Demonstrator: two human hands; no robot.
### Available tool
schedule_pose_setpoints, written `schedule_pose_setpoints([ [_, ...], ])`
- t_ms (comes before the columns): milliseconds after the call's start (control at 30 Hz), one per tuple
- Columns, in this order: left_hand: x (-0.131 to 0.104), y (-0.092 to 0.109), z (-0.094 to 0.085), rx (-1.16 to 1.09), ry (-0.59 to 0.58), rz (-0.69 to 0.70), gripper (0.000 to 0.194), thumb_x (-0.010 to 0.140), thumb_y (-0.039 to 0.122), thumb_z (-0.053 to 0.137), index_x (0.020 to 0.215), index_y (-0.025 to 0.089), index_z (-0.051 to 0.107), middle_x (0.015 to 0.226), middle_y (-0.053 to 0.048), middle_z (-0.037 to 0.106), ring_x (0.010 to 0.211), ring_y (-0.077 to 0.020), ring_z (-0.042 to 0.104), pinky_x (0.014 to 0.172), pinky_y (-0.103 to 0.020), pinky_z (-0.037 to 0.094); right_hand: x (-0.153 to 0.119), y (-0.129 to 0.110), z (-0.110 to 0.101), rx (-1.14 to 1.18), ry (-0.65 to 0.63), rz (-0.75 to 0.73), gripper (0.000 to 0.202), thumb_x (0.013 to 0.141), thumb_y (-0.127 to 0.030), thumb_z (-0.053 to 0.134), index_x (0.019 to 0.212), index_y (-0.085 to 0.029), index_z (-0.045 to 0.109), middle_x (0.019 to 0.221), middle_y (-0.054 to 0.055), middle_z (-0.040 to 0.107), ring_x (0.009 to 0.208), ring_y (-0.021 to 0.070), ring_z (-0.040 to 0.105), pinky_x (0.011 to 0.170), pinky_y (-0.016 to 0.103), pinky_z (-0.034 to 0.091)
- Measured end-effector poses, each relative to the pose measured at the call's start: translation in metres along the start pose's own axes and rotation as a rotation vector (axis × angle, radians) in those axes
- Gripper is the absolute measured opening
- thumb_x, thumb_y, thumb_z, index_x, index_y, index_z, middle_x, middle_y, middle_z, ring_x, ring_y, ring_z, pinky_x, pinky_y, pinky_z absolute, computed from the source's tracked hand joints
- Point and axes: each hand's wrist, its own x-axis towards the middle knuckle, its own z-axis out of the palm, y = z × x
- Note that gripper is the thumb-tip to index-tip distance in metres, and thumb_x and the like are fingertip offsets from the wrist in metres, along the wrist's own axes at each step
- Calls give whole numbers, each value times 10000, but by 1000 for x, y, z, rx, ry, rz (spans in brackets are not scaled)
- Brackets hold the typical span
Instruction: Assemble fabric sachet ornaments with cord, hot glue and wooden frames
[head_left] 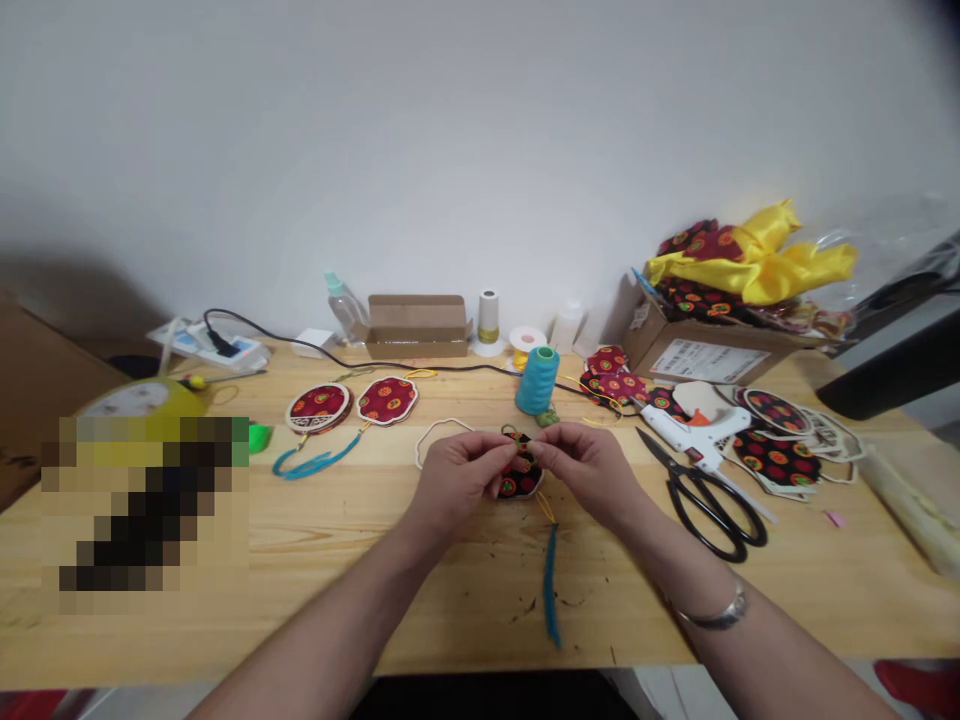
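Observation:
My left hand (466,468) and my right hand (581,458) come together over the middle of the table, thumbs and forefingers pinched. A thin olive-green cord (511,428) loops up at their fingertips. Right under the fingers lies a black fabric ornament (519,486) with red and orange round motifs, partly hidden by my left hand. From its lower edge runs a yellow cord loop (546,508), ending in a blue tassel (551,590) that lies toward the table's front. A pale scalloped frame (431,432) lies beside my left hand.
Black-handled scissors (709,500) and a white glue gun (701,430) lie to the right. A blue thread cone (538,380) stands behind my hands. Two red ornaments (386,400) lie at left. A cardboard box (682,340) of fabric stands back right; a black cable (360,362) crosses behind.

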Motion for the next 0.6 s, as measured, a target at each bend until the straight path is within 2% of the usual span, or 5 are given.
schedule_pose_setpoints([
  [133,0,-1,0,60,34,20,159,683,292,693,710,137,719,444,35,558,390,-43,412,419,-181,295,-4,1,2,-238,123,-262,119,794,-241,598,727,-175,670,639,8,642,594,121,549,566,241,433],
  [267,0,-4,0,46,53,15,157,680,296,697,734,152,730,432,43,533,395,-48,421,421,-181,292,-8,2,3,-405,189,-522,110,823,-154,567,813,-176,674,707,32,646,658,127,575,608,246,461],
  [367,0,-6,1,21,51,9,157,681,299,700,737,156,734,438,40,531,397,-45,420,424,-177,294,-10,4,4,-516,204,-644,128,835,-128,546,868,-167,663,752,53,652,696,136,588,626,254,478],
  [600,-2,-5,5,-118,59,-47,157,630,283,738,698,143,726,488,23,565,399,-39,419,406,-170,280,-12,6,6,-771,219,-858,87,827,-106,562,865,-145,630,751,66,667,685,147,582,627,278,474],
])
